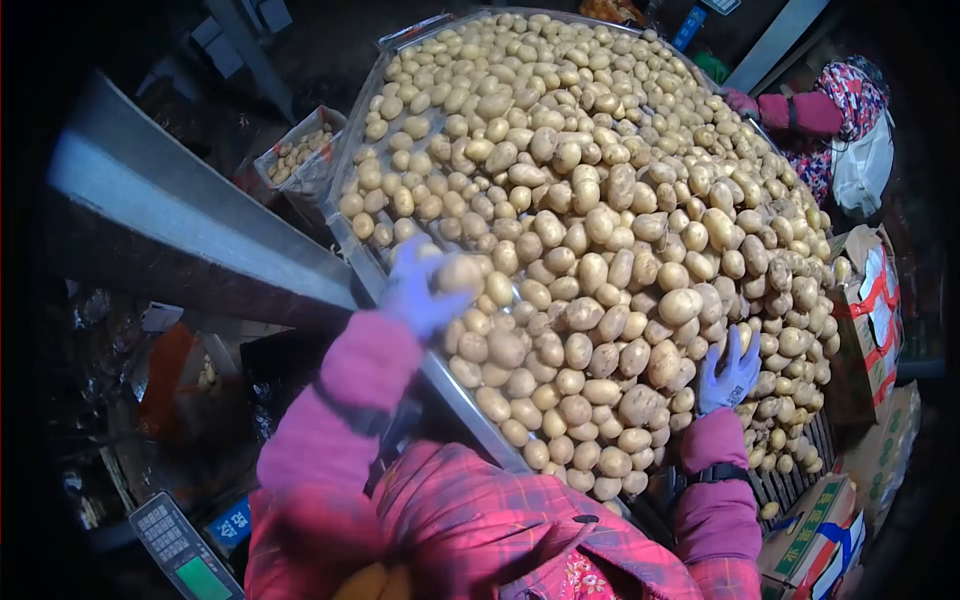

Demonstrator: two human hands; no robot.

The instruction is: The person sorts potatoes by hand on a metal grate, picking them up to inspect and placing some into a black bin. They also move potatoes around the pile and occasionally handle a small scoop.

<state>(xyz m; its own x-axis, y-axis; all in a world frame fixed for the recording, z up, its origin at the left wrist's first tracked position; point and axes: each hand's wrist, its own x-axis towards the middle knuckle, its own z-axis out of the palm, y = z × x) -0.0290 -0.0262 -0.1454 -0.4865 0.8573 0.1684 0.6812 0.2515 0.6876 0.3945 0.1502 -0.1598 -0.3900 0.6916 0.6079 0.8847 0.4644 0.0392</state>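
Note:
Potatoes (600,225) lie heaped across a large metal-edged sorting table. My left hand (422,287), in a purple glove and smeared by motion, is over the near left edge. Its thumb and fingers curve around a potato (460,273), which is blurred like the hand. Lower on the right side of the heap rests my right hand (728,376), gloved the same way. Its fingers are spread and reach up among the potatoes, touching them without closing on one.
The table's metal rim (468,408) runs along my front. Cardboard boxes (862,320) stand to the right, near a slatted grate (795,490). A box of potatoes (300,150) sits behind a steel beam (200,215). A scale display (185,550) is lower left. A co-worker's sleeve (815,113) reaches in at upper right.

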